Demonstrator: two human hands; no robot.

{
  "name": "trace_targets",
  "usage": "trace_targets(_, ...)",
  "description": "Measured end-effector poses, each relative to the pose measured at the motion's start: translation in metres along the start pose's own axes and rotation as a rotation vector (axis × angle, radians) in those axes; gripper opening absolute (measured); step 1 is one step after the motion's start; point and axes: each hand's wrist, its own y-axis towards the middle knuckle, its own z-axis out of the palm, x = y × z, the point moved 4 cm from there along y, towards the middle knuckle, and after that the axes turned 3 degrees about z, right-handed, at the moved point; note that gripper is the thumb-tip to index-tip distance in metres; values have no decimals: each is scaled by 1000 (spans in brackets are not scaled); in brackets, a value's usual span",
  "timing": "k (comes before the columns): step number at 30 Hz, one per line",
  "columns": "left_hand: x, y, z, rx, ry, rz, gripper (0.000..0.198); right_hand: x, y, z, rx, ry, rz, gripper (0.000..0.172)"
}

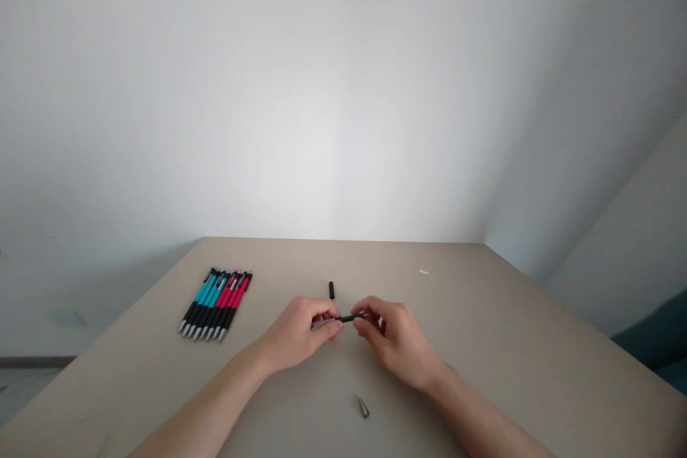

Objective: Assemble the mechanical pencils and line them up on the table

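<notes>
My left hand (pixel 316 325) and my right hand (pixel 383 329) meet over the middle of the table, both with fingers pinched. Between them runs a thin dark pen part (pixel 348 318), held nearly level. The left thumb and fingers grip one end, and the right fingertips close on the other. Fingers cover both ends, so its full shape is hidden. Just beyond the hands lies a short black tube, like a pen grip (pixel 331 290). Nearer to me, below the hands, rests a small grey metal cone, like a pen tip (pixel 363 407).
To the left, several click pens (pixel 215 305) lie side by side in a slanted row, turquoise and red with black grips and silver tips. A small white strip (pixel 424 272) is at the back right of the beige table (pixel 483 343). A white wall (pixel 333 100) stands behind.
</notes>
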Motion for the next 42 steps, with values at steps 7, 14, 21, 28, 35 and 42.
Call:
trace_targets(7, 0, 1, 0, 2, 2, 1, 20, -1, 0, 0, -13, -10, -12, 11)
trace_targets(14, 0, 0, 0, 8, 15, -16, 19, 1, 0, -1, -23, -9, -29, 12)
trace_targets(21, 0, 0, -1, 1, 28, -21, 18, 0, -2, 1, -12, -31, -40, 15)
trace_targets(28, 1, 0, -1, -3, 29, -43, 15, 0, -1, 1, -4, -43, -20, 10)
trace_targets(35, 0, 0, -1, -2, 47, -28, 17, 2, -1, -1, -8, -40, -41, 11)
trace_targets(42, 0, 1, -1, -4, 64, -12, 18, 1, -1, 0, -6, -5, -29, 13)
